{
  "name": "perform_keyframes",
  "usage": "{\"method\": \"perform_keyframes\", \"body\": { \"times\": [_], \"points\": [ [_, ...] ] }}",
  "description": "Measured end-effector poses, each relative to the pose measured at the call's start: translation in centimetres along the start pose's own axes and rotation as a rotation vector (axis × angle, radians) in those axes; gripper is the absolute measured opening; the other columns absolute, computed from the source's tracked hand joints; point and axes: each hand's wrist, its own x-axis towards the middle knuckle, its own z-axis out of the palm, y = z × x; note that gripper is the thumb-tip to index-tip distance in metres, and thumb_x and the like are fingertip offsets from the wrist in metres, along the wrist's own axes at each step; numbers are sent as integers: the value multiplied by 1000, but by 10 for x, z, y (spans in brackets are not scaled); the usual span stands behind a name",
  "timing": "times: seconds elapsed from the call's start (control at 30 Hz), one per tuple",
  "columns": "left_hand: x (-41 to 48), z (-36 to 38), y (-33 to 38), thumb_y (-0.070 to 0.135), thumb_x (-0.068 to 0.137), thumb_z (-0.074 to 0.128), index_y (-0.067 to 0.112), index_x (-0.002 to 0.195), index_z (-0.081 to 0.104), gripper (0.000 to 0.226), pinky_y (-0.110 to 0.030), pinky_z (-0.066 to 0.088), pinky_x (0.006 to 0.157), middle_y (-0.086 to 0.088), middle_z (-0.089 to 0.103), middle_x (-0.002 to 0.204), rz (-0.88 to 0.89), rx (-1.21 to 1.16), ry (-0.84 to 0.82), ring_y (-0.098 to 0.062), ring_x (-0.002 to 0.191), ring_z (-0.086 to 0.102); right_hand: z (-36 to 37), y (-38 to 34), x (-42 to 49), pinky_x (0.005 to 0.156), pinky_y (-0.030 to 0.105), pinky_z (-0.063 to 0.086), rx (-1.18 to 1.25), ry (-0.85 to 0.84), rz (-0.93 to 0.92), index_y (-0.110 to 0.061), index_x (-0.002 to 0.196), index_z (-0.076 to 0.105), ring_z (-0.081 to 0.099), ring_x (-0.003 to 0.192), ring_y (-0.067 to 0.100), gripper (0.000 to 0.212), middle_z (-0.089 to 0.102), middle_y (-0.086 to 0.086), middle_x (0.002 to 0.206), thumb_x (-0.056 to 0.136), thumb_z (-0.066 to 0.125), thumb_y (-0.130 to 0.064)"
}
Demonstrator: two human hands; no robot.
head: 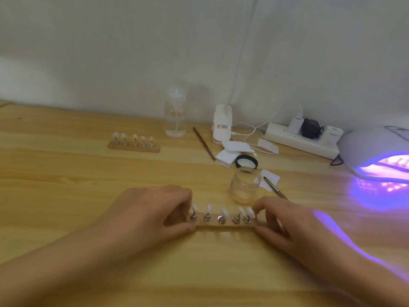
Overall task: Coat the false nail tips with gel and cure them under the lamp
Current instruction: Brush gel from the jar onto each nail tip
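The near rack (223,224) of nail tips is hemmed at both ends: the left grip (143,216) pinches one end, the right grip (287,220) the other. Just behind its right end stands an open glass jar (244,185), with a metal tool (275,188) lying slantwise beside it, near the right grip's fingers. To the right of these, bare tabletop (332,218) runs to the lit lamp (376,151), whose mouth is open. On the left, wide bare wood separates the near rack from a second rack (134,147). Behind the jar, a lid (246,161), white pads (232,151), a stick (203,144), a bottle (175,114) and a power strip (303,140) crowd the back.
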Motion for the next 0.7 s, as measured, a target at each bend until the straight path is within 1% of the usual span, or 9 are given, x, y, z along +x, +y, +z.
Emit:
{"method": "perform_keyframes", "body": {
  "times": [0.1, 0.2, 0.3, 0.33, 0.4, 0.47, 0.53, 0.6, 0.7],
  "points": [
    [17, 10, 19, 69, 75, 40, 38, 83, 39, 32, -12, 28, 55, 21, 53, 90, 85, -28, 1, 4, 77, 49, -12, 23, -14, 65, 21, 47, 36, 6, 21, -53, 107, 44, 54, 80, 1, 28, 51, -27, 99, 81, 53, -58],
    [26, 13, 23, 74, 69, 37, 40, 80, 40, 36, -13, 29, 56, 21, 53, 91, 116, -64, -22, 4, 80, 50, -25, 42, -21, 62, 14, 43, 148, 61, 40, -45, 100, 63, 54, 68, 0, 29, 57, -17, 86, 80, 53, -63],
    [29, 12, 18, 81, 66, 44, 42, 82, 44, 43, -15, 31, 57, 25, 54, 96, 93, -128, -37, 4, 83, 51, -25, 61, -22, 62, 17, 42, 169, 70, 98, -49, 108, 51, 55, 70, 5, 37, 56, -19, 92, 76, 49, -69],
    [30, 12, 18, 80, 66, 49, 42, 83, 45, 42, -16, 32, 57, 26, 55, 96, 79, -172, -42, 4, 82, 51, -21, 65, -21, 63, 18, 42, 158, 15, 114, -53, 112, 45, 55, 73, 5, 34, 54, -20, 93, 80, 55, -64],
    [33, 13, 19, 68, 69, 64, 44, 86, 51, 32, -18, 36, 59, 27, 58, 96, 50, -327, -54, 2, 75, 53, -12, 68, -17, 67, 23, 45, 174, -44, 111, -58, 114, 41, 54, 75, 8, 39, 52, -17, 90, 89, 64, -41],
    [35, 15, 21, 48, 75, 75, 44, 89, 58, 23, -23, 42, 61, 24, 61, 97, 45, -471, -70, -4, 66, 53, -9, 68, -14, 67, 23, 45, 181, -51, 74, -57, 114, 44, 52, 74, 11, 44, 52, -10, 84, 91, 61, -22],
    [35, 16, 21, 32, 81, 76, 42, 91, 62, 19, -22, 44, 62, 22, 64, 96, 58, -528, -82, -5, 63, 53, -10, 67, -12, 65, 18, 42, 167, -56, 48, -52, 109, 49, 51, 73, 10, 44, 53, -8, 81, 91, 58, -13],
    [34, 17, 20, 27, 84, 75, 40, 90, 65, 18, -18, 44, 61, 22, 66, 92, 62, -573, -84, -4, 64, 54, -13, 68, -10, 64, 18, 40, 205, -49, 50, -46, 101, 56, 50, 71, 9, 39, 53, -9, 77, 92, 56, -8],
    [33, 18, 20, 32, 82, 75, 40, 90, 66, 15, -20, 46, 63, 22, 68, 93, 76, -602, -68, -5, 66, 56, -20, 70, -11, 61, 17, 39, 357, 23, 43, -37, 88, 67, 50, 62, 8, 38, 55, -10, 74, 94, 57, -1]
  ]
}}
